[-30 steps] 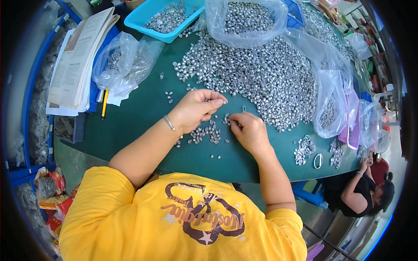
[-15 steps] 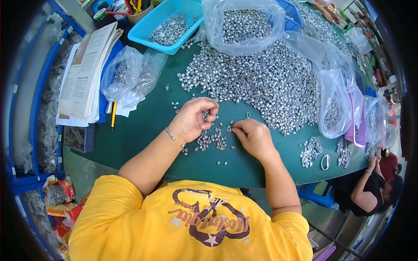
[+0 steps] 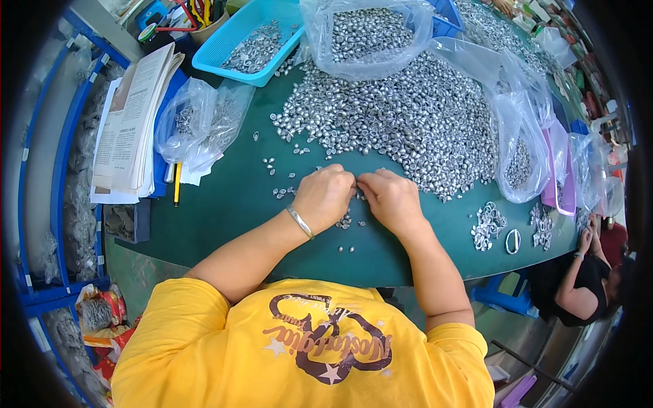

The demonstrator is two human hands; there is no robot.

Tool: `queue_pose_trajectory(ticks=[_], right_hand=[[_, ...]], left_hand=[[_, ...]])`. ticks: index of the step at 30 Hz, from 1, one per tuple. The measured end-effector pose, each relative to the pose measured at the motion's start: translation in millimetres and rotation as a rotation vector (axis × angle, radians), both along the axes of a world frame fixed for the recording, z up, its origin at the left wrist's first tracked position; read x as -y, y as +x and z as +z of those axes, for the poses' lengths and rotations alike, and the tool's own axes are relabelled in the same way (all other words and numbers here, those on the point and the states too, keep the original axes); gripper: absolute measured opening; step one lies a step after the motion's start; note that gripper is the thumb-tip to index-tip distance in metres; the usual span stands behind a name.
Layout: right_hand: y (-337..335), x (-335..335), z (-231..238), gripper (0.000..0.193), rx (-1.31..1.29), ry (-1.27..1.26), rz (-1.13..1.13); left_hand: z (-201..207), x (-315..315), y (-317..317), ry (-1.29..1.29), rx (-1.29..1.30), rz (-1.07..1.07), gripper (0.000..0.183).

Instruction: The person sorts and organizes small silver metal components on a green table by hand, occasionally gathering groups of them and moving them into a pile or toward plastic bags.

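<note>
My left hand (image 3: pixel 327 194), with a silver bangle (image 3: pixel 300 222) at its wrist, is closed with its knuckles up. Close against its fingertips, my right hand (image 3: pixel 392 201) is pinched shut. Whatever lies between the fingers is hidden. A few small silver metal pieces (image 3: pixel 345 221) show below and between the hands on the green table (image 3: pixel 231 231). Others lie loose to the left of my left hand. Beyond both hands spreads a large heap of small rounded silver pieces (image 3: pixel 435 129).
A clear bag (image 3: pixel 314 41) of pieces and a light-blue basket (image 3: pixel 204 60) stand at the back. Papers (image 3: pixel 126 136) and a plastic bag (image 3: pixel 228 112) lie left. Rightward are silver rings (image 3: pixel 487 224), a larger ring (image 3: pixel 513 241) and a purple tray (image 3: pixel 568 194). Another person (image 3: pixel 578 289) sits far right.
My left hand has turned from a cupped, palm-sideways pose to knuckles up and moved right, meeting my right hand. Most of the loose pieces between them are now covered. The view has shifted slightly.
</note>
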State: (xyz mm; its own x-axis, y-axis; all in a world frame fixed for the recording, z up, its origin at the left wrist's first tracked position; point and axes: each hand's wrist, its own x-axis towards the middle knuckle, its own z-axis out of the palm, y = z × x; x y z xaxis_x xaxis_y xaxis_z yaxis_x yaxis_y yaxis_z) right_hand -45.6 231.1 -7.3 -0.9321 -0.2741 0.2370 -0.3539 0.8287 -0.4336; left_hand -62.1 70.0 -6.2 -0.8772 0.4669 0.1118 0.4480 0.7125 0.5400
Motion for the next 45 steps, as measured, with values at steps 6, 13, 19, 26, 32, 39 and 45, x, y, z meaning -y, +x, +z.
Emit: queue_pose_trajectory(ticks=[6,13,19,26,32,39,45], right_hand=[[0,-42,22,0.011,0.778,-0.919,-0.144],[17,-20,-4,0.011,-0.063,-0.192,0.011],[10,-43,11,0.011,0.908,-1.756,0.009],[24,-12,2,0.012,0.070,-0.130,0.032],[25,-42,13,0.009,0.793,-1.133,-0.091],[47,-15,0,0.011,0.087,-0.291,0.100],[37,-45,14,0.008,0.882,-1.269,-0.135]], left_hand=[[16,10,-8,0.645,0.574,0.132,0.007],[8,12,-11,0.491,0.578,0.077,0.010],[-6,14,-2,0.159,0.033,-0.090,0.012],[20,17,-20,1.082,1.144,0.209,0.003],[-5,8,-7,0.222,0.095,-0.099,0.006],[10,10,-13,0.402,0.354,0.044,0.010],[7,14,-14,0.331,0.049,-0.075,0.010]])
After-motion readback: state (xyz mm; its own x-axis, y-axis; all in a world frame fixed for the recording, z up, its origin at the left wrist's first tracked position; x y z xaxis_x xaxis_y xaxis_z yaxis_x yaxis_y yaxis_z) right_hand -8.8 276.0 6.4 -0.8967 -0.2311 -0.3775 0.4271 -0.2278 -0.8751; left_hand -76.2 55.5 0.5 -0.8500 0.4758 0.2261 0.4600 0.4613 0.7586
